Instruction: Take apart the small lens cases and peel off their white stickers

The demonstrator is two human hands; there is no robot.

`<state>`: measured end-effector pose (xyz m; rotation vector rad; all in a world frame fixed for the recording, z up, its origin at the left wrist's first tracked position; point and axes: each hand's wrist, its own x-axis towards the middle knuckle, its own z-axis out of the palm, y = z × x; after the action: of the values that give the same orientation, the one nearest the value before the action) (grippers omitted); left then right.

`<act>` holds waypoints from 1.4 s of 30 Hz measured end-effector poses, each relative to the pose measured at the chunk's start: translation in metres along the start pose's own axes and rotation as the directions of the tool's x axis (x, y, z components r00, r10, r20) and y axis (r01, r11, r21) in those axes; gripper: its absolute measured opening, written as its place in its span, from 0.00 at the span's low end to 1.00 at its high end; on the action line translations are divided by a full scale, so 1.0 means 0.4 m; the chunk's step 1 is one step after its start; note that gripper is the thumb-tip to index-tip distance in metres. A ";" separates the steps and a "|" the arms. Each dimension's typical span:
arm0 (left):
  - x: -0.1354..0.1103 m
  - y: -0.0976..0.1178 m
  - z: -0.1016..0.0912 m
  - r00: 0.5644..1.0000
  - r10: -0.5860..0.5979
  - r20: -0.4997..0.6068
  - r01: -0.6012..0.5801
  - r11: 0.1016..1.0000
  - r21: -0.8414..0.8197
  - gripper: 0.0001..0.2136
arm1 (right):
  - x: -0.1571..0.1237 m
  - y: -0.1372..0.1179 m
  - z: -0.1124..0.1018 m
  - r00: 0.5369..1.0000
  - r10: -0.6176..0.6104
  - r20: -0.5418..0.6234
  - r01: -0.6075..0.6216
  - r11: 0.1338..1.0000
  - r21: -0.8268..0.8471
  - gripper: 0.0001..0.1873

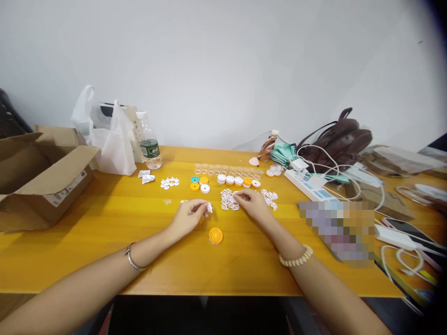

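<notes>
My left hand [188,216] pinches a small white plastic piece [210,208] with holes between thumb and fingertips, held above the table. My right hand [254,204] is closed in a pinch at the right edge of a pile of flat white openwork plastic pieces [228,201]; whether a piece is between its fingertips is too small to make out. More such white pieces [271,199] lie beyond that hand, to its right. On the table below and between both hands sits a round orange case [215,235] with a pale dot at its centre.
Clear round cups [228,171] line the back, with white and orange round cases [238,181] in front. White knob-like parts [169,183] and foil packets [148,178] lie left, near a water bottle [151,146] and cardboard box [45,181]. A power strip [310,186] with cables stands right.
</notes>
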<state>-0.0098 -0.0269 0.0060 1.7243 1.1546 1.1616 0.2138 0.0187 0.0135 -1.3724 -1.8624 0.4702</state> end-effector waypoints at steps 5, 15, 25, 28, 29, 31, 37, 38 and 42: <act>-0.001 -0.001 0.002 1.000 0.010 0.025 -0.010 1.000 -0.010 0.13 | -0.008 -0.027 0.000 0.999 0.027 -0.027 -0.024 0.995 0.100 0.13; -0.017 0.014 -0.002 0.967 0.253 -0.029 -0.239 0.940 0.243 0.11 | -0.086 -0.142 0.051 0.830 -0.044 0.555 -0.362 0.715 0.598 0.15; -0.020 0.018 -0.008 0.920 0.391 -0.014 -0.373 0.888 0.270 0.09 | -0.076 -0.129 0.049 0.797 0.068 0.600 -0.557 0.467 0.687 0.12; -0.021 0.021 -0.011 0.927 0.374 -0.005 -0.359 0.893 0.270 0.09 | -0.073 -0.122 0.057 0.868 0.074 0.490 -0.447 0.544 0.710 0.10; -0.021 0.020 -0.011 0.932 0.363 -0.008 -0.348 0.898 0.269 0.08 | -0.072 -0.121 0.059 0.894 0.072 0.443 -0.399 0.577 0.713 0.10; -0.019 0.016 -0.011 0.944 0.328 -0.023 -0.311 0.913 0.265 0.08 | -0.074 -0.120 0.062 0.939 0.057 0.338 -0.292 0.649 0.702 0.09; -0.016 0.011 -0.010 0.971 0.232 -0.061 -0.207 0.938 0.277 0.09 | -0.086 -0.123 0.058 0.978 -0.152 0.143 0.059 0.860 0.507 0.08; -0.016 0.012 -0.009 0.971 0.233 -0.057 -0.208 0.935 0.289 0.09 | -0.088 -0.124 0.056 0.975 -0.177 0.133 0.092 0.870 0.484 0.08; -0.019 0.020 -0.008 0.968 0.248 -0.032 -0.226 0.922 0.314 0.10 | -0.090 -0.128 0.051 0.966 -0.213 0.146 0.128 0.885 0.448 0.08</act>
<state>-0.0121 -0.0362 0.0122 2.1245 1.2478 1.2446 0.1702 -0.0298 0.0223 -0.8772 -1.8618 0.8934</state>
